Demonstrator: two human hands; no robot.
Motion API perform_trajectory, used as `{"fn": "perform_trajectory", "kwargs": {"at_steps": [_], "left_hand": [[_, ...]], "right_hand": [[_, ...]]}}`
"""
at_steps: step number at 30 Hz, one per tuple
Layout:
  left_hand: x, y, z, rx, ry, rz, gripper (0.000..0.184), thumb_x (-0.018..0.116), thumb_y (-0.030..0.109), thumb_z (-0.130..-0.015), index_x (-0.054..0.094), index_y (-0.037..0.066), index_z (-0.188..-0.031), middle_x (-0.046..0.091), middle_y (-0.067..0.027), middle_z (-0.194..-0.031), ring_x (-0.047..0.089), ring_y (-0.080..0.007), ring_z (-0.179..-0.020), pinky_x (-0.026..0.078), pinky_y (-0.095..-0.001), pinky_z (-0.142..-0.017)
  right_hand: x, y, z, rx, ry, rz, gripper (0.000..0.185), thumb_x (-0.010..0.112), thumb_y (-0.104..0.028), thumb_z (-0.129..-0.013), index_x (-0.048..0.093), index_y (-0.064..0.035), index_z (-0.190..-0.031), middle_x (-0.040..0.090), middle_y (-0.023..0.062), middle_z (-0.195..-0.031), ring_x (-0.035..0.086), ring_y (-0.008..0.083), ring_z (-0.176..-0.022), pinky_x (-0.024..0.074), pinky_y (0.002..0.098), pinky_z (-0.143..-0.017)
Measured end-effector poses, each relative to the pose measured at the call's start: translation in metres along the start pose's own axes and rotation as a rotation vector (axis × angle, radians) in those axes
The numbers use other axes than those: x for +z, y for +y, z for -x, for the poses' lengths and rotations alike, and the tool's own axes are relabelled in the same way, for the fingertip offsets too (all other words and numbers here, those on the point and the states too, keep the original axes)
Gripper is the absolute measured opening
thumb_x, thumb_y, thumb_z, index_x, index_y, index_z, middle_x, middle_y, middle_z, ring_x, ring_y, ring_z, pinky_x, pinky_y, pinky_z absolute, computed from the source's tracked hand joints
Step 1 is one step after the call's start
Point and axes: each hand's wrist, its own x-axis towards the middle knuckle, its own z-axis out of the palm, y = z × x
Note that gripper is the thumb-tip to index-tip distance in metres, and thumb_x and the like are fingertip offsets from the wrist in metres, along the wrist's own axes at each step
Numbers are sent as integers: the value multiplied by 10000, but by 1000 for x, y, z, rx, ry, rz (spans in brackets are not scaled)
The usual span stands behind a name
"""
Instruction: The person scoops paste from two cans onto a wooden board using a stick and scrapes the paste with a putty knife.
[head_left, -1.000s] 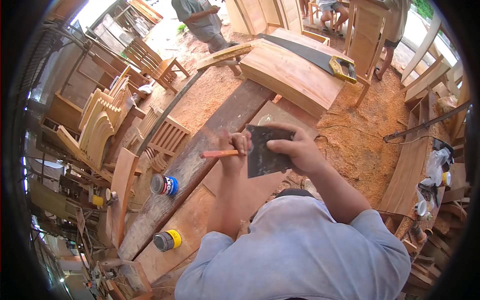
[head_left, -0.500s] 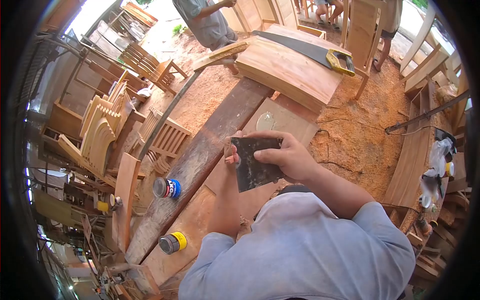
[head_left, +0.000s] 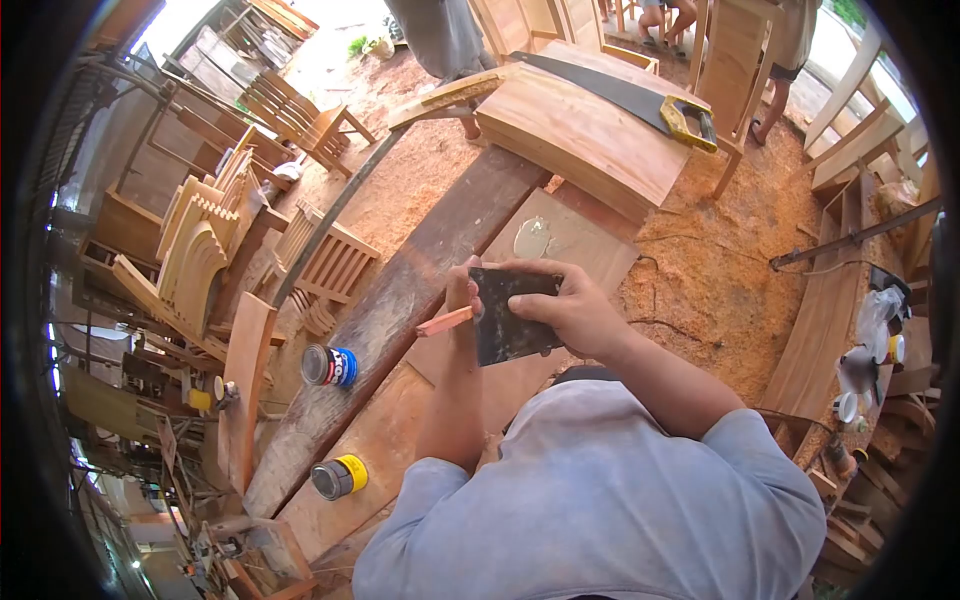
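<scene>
My right hand (head_left: 560,305) grips a dark flat plate (head_left: 510,325), its thumb across the face. Just left of it, my left hand (head_left: 465,290) holds a small reddish-orange stick (head_left: 444,321) that points to the lower left. The fingers of my left hand are at the plate's left edge, partly hidden behind it. Beyond the hands, a pale wet patch (head_left: 533,237) lies on a thin wooden board (head_left: 590,245). A blue and red can (head_left: 330,366) and a yellow-banded can (head_left: 339,477) are at the lower left.
A handsaw (head_left: 610,92) with a yellow handle lies on a wooden panel stack (head_left: 580,135). A person (head_left: 440,40) stands at the top; others are farther back. Wooden chairs (head_left: 300,120) and curved parts fill the left. Planks (head_left: 820,330) and a plastic bag (head_left: 880,315) are right.
The plate and both hands have moved left and slightly down since the first frame. The stick, mostly hidden half a second ago, shows again. The person at the top has shifted right.
</scene>
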Motion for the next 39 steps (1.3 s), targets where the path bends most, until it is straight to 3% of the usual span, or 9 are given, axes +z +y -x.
{"fn": "perform_trajectory", "kwargs": {"at_steps": [13,14,16,19,21,24,28,31,39], "left_hand": [[-8,0,-13,453,-31,-145,610,430,547,-982,442,125,-542,460,2,-510,448,-110,-493,341,-261,-439],[33,51,38,543,20,-234,659,396,584,-981,380,156,-480,438,-21,-476,424,-117,-452,326,-246,-428],[12,78,55,202,526,197,750,291,750,-923,385,157,-475,417,-15,-450,385,-122,-390,309,-243,-395],[-84,69,75,73,604,-238,798,202,837,-863,460,119,-631,405,-5,-459,415,-149,-389,335,-259,-405],[-102,58,93,-81,681,-125,796,185,857,-843,429,131,-629,385,7,-460,416,-153,-405,358,-279,-421],[-107,41,115,-180,637,7,787,180,864,-836,410,143,-622,372,16,-476,420,-153,-431,378,-312,-438],[-108,24,135,-157,627,148,730,205,803,-890,427,115,-790,404,19,-535,443,-150,-485,404,-314,-470],[-112,12,145,-156,656,175,755,214,850,-850,420,150,-656,393,21,-514,435,-147,-477,397,-327,-466],[-120,1,158,-76,729,269,612,303,730,-935,387,133,-1045,417,23,-592,413,-116,-471,365,-261,-424]], "right_hand": [[18,-36,6,-163,-33,-231,401,595,28,-845,567,39,-1244,666,124,-1144,641,185,-1021,515,317,-905],[4,-37,2,-220,3,-225,381,599,15,-853,575,34,-1232,668,119,-1136,636,177,-1023,517,318,-900],[-18,-25,-12,-236,22,-202,361,602,2,-861,584,28,-1221,669,113,-1128,632,169,-1026,518,319,-895],[-45,32,-40,-172,-35,401,333,593,-20,-867,608,-20,-1200,673,102,-1054,661,239,-916,531,357,-841],[-50,80,-59,-214,-240,1159,324,578,-7,-855,619,-61,-1172,649,80,-1024,620,276,-928,496,402,-873],[-55,145,-71,-514,-324,1542,352,611,-46,-787,649,-109,-1131,595,79,-999,547,303,-1019,429,458,-929],[-68,187,-77,-581,-456,1708,387,596,-52,-757,656,-115,-1134,560,52,-1101,489,270,-1121,364,466,-1003],[-83,206,-73,-674,-447,1714,409,581,-73,-768,652,-114,-1168,548,52,-1104,491,283,-1123,379,462,-993],[-71,180,-75,-162,-590,1758,294,533,-118,-863,698,-85,-1105,585,78,-1078,522,296,-1078,404,409,-993]]}}
